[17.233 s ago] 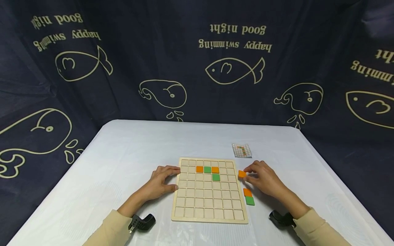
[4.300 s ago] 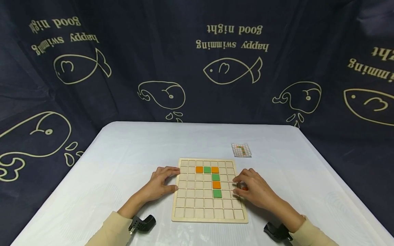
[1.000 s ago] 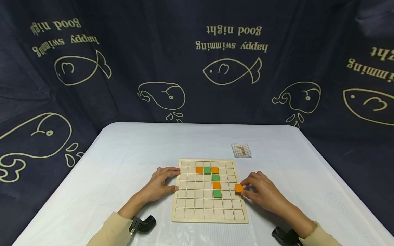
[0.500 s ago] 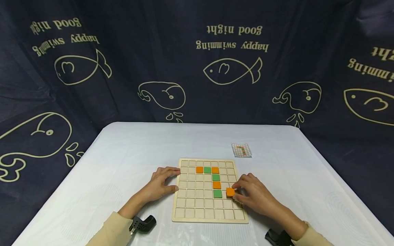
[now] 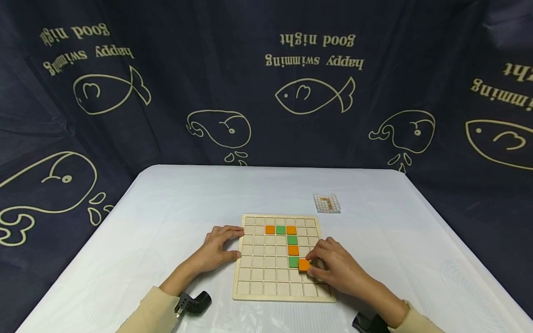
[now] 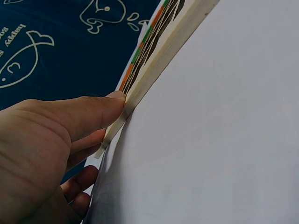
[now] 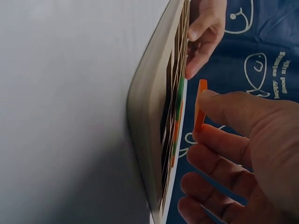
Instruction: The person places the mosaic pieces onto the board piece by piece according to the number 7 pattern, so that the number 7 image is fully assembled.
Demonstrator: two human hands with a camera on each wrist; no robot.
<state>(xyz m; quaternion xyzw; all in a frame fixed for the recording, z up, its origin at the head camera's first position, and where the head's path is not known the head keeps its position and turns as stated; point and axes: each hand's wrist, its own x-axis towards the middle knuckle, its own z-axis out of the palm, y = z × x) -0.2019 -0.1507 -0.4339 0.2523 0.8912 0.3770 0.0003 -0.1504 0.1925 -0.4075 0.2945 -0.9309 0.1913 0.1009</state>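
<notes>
In the head view, my right hand [image 5: 338, 267] pinches an orange square tile [image 5: 304, 265] between thumb and fingers. The tile is over the wooden grid board [image 5: 268, 297], overlapping the lower right of a green tile [image 5: 294, 262]. Seen from the right wrist, the pinched tile [image 7: 201, 103] stands apart from the board's surface, edge-on. My left hand [image 5: 217, 247] touches the board's left edge, thumb and fingers spread along it; the left wrist view has the thumb [image 6: 100, 112] against that edge. Orange and green tiles alternate on the board in a short row, then a column downward.
Beyond the board's upper right corner lies a small pattern card [image 5: 327, 203] printed with a coloured grid. The board rests on a white-covered table [image 5: 200, 194]. A dark curtain [image 5: 266, 92] with fish and whale drawings hangs behind.
My right hand has carried the orange tile left and slightly toward me, from the board's right edge to beside the lowest green tile. Earlier, orange and green tiles were added down the column. The left hand stays.
</notes>
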